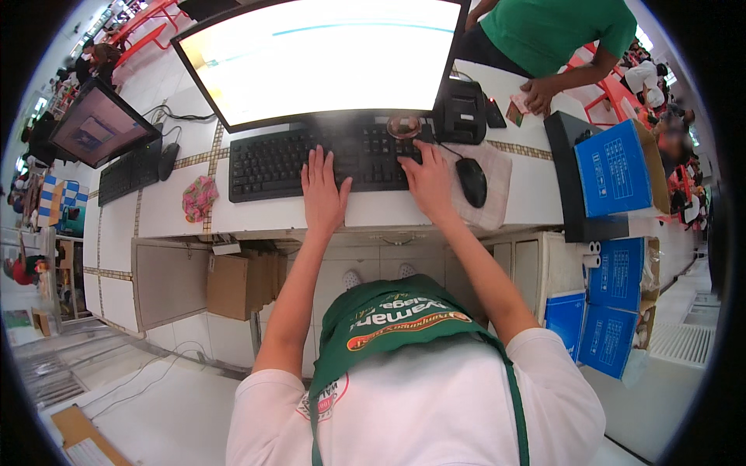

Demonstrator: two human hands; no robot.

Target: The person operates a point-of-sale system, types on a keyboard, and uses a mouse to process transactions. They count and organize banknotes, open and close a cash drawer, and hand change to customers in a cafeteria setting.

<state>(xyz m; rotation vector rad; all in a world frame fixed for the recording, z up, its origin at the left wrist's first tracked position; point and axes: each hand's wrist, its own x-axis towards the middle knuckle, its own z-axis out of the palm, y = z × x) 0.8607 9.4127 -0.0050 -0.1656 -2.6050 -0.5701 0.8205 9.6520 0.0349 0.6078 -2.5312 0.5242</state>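
Observation:
A black keyboard (264,165) lies on the white tiled counter below a large bright monitor (326,66). My left hand (323,190) rests flat over the keyboard's middle, fingers stretched out and holding nothing. Over the number keys at the keyboard's right end is my right hand (430,180), its fingers apart with nothing in them. A black mouse (471,183) sits to the right of that hand on a pale cloth (500,167). At the keyboard's top edge is a small round clear object (404,126), whose kind I cannot make out.
Behind the mouse stands a black device (460,113). A person in a green shirt (559,31) reaches onto the counter's far right, hand near small cards (516,109). Blue boxes (614,169) stand at right. A laptop (105,124) and a crumpled pink patterned cloth (200,198) are left.

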